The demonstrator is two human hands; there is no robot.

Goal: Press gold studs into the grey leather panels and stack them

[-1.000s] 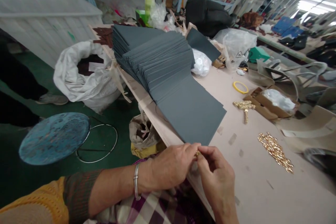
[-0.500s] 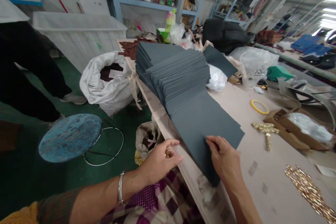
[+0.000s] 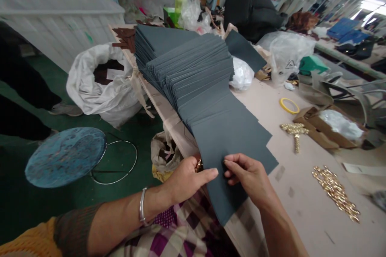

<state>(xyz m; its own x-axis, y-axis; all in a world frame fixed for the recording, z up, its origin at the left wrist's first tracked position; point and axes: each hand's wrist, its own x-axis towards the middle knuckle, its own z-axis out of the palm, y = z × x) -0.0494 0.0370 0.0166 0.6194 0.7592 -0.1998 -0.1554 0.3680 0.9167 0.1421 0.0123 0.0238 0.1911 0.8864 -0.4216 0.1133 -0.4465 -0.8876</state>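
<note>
Dark grey sheets lie fanned along the table, overlapping toward me. My left hand grips the left edge of the nearest sheet, thumb on top and fingers beneath; small gold pieces show between its fingers. Over the same sheet, my right hand has thumb and forefinger pinched together on a tiny thing, too small to make out. To the right lie a gold chain pile and a T-shaped gold cluster.
A yellow tape ring, an open cardboard box and plastic bags lie at the right. Left of the table are a white sack, a blue round stool and a standing person's dark-clad legs.
My left hand has taken hold of the nearest sheet's edge, and that sheet has shifted toward me. My right hand has moved slightly left. The camera view has shifted.
</note>
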